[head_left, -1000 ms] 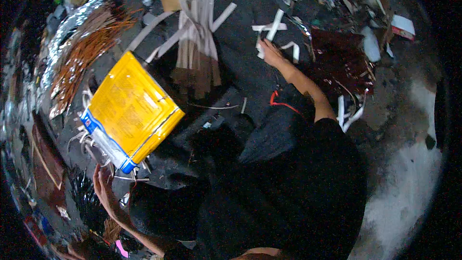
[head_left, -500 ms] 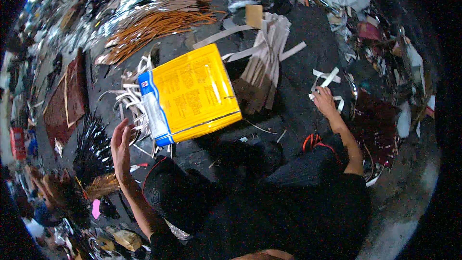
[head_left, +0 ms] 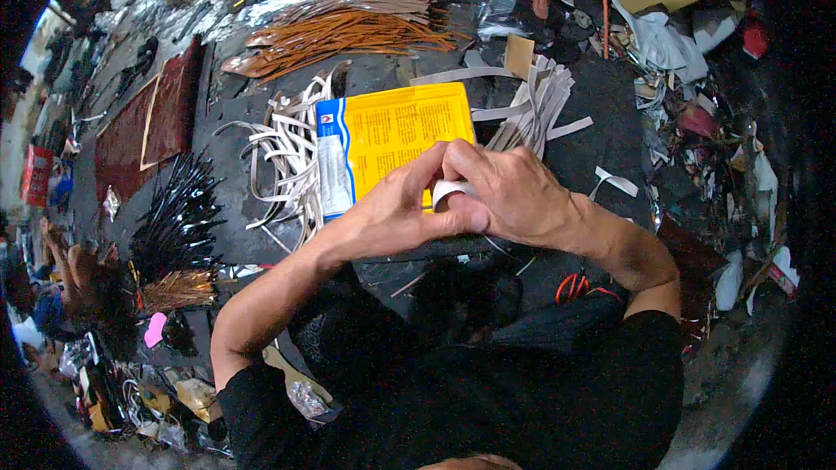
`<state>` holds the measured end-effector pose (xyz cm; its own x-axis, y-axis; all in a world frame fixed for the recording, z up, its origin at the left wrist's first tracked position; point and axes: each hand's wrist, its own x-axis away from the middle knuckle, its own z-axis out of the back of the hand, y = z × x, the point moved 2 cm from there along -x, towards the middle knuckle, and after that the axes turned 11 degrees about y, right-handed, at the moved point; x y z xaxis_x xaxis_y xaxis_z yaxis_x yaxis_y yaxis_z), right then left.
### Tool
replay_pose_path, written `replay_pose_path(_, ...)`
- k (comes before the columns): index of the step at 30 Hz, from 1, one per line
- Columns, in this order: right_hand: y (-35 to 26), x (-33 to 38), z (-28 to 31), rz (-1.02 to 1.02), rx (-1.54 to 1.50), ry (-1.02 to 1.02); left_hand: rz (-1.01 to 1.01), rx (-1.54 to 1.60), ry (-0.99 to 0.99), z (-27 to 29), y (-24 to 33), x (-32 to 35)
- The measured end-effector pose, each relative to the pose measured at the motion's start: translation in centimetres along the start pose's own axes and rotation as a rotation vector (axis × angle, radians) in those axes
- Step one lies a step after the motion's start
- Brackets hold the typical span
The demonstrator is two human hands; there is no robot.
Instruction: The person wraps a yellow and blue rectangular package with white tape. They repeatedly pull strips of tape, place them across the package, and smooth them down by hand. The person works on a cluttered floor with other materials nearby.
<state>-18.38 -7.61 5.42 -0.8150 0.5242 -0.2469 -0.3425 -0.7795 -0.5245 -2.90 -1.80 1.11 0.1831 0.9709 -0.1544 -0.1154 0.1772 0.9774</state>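
Observation:
My left hand (head_left: 387,213) and my right hand (head_left: 514,196) meet in front of my chest, with fingers touching. Between them a short white strip (head_left: 448,191) is bent into a curve, and both hands pinch it. Just beyond and partly behind the hands lies a yellow rectangular container (head_left: 405,126) with a blue and white end. Looped white strips (head_left: 292,152) stick out at its left side. To its right is a bundle of flat pale strips (head_left: 547,104), its near part hidden by the right hand. Another white strip (head_left: 616,181) lies farther right.
Orange-brown strips (head_left: 348,39) lie in a bundle at the far side. On the left are a dark red sheet (head_left: 165,104) and black strips (head_left: 178,222). Scraps, including white plastic (head_left: 662,39), crowd the right. An orange cord loop (head_left: 572,289) is near my leg.
Both hands have come together at the middle from opposite sides, the right bringing a white strip from the right. The view has shifted, and the yellow container appears less tilted.

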Motion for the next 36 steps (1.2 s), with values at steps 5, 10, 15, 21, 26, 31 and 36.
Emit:
replay_pose_path(5,1.2,-0.5,0.4,0.101,-0.03,-0.028,0.333,0.053,-0.032,2.7,-1.4,2.3)
replay_pose_path(10,5.6,1.3,2.4,-0.194,-0.162,-0.27,0.382,-0.082,-0.092,8.0,-3.3,6.7)
replay_pose_path(15,8.1,4.8,4.7,-0.767,-0.324,-0.381,0.452,-0.138,-0.007,11.2,-5.4,8.9)
replay_pose_path(21,13.7,7.9,5.7,-0.781,-0.213,-0.357,0.545,0.021,0.176,12.1,-8.5,9.4)
replay_pose_path(26,16.7,7.8,5.0,-0.422,0.187,-0.367,0.504,-0.093,0.423,11.3,-10.8,8.5)
replay_pose_path(31,9.7,-1.9,-2.9,-0.148,0.067,0.07,0.445,-0.051,0.739,10.7,-12.8,8.7)
replay_pose_path(36,4.6,-7.2,-13.2,0.208,-0.153,0.09,0.406,-0.084,0.835,10.1,-13.5,8.2)
